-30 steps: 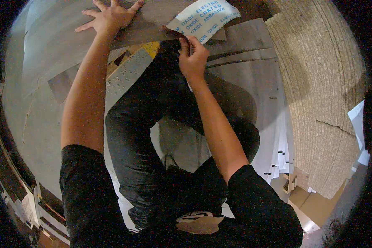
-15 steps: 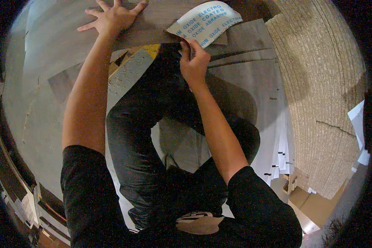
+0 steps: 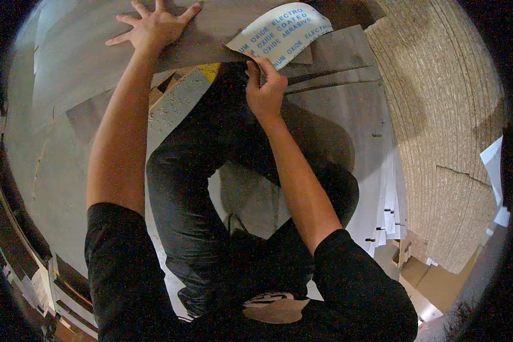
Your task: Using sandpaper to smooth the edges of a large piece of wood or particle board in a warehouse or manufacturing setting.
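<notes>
My left hand (image 3: pixel 157 28) lies flat with its fingers spread on a grey-brown wood-look board (image 3: pixel 222 25) at the top of the view. A sheet of sandpaper (image 3: pixel 288 34), its pale printed back facing up, curls over the right part of that board. Its near corner is pinched between the thumb and fingers of my right hand (image 3: pixel 266 85), beside the board's near edge. The sheet's gritty underside is mostly hidden.
A stack of grey boards (image 3: pixel 347 97) lies right of my bent legs (image 3: pixel 188 188). Farther right stands a tall stack of brown ridged sheets (image 3: pixel 439 102). Under the board, a speckled grey piece with a yellow end (image 3: pixel 182 94) shows. Grey floor (image 3: pixel 62 188) extends at left.
My right hand has shifted very slightly left, and the sandpaper's corner has moved with it. My left hand stays in place on the board.
</notes>
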A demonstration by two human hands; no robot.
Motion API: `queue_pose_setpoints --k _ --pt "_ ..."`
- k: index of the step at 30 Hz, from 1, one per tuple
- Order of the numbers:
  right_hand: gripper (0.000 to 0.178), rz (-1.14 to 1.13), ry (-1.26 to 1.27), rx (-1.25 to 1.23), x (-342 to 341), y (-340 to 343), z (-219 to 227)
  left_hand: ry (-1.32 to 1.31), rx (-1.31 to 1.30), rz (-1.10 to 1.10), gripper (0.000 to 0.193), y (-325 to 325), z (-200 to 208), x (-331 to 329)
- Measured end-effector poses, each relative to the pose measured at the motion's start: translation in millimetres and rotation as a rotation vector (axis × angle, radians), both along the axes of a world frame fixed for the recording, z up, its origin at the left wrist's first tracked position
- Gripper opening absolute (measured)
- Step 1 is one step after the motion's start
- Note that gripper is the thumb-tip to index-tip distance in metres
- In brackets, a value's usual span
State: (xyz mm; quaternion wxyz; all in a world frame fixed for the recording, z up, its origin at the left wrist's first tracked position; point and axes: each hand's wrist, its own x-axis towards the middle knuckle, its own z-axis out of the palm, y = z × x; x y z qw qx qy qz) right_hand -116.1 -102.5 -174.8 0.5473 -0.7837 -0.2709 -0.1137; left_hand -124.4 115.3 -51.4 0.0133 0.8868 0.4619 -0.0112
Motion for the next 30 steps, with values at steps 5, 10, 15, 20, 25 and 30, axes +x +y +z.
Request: queue_pose_setpoints --k 5,10,15,20,25,30 --pt "0.018 0.016 0.018 -0.01 -6 2 0 -0.008 -0.15 -0.046 0.105 -2 13 -11" --pt "0.019 -0.008 0.014 -0.02 -6 0 -2 0.029 -0.158 -0.036 0.105 0 15 -10" --pt "0.019 -0.012 0.014 -0.037 -6 -2 -1 0.02 -0.155 -0.039 0.105 -3 13 -8" --pt "0.018 -0.018 0.012 -0.043 -6 -2 2 0.074 -0.182 -0.015 0.106 47 -39 -10" --pt "0.017 -0.006 -0.043 -0.023 -2 -20 -8 -0.018 -0.155 -0.065 0.105 -16 8 -2" --pt "0.017 0.007 0.004 -0.041 -14 -7 2 0.039 -0.157 -0.025 0.104 -3 19 -9"
